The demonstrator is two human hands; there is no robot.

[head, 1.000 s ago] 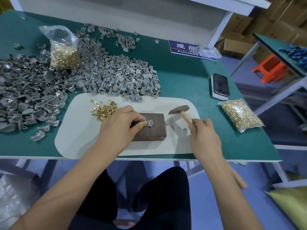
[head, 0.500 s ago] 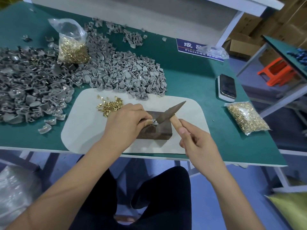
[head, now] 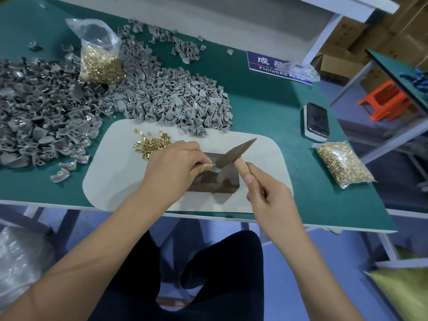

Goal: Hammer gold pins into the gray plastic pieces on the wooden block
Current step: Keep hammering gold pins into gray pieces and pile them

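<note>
A dark wooden block (head: 222,184) lies on a white mat (head: 115,179) near the table's front edge. My left hand (head: 173,165) pinches a small gray plastic piece (head: 214,167) on top of the block. My right hand (head: 268,195) grips the wooden handle of a small hammer (head: 234,154), whose dark head is down on the gray piece. Loose gold pins (head: 151,142) lie on the mat just left of my left hand. Whether a pin sits in the held piece is hidden by the hammer head.
Large heaps of gray plastic pieces (head: 176,100) cover the green table behind and left of the mat. A bag of gold pins (head: 102,61) stands among them; another bag (head: 340,163) lies at the right. A phone (head: 317,119) lies at the right.
The hammer came from raised at the right down onto the gray piece on the block. My left hand kept pinching the piece throughout.
</note>
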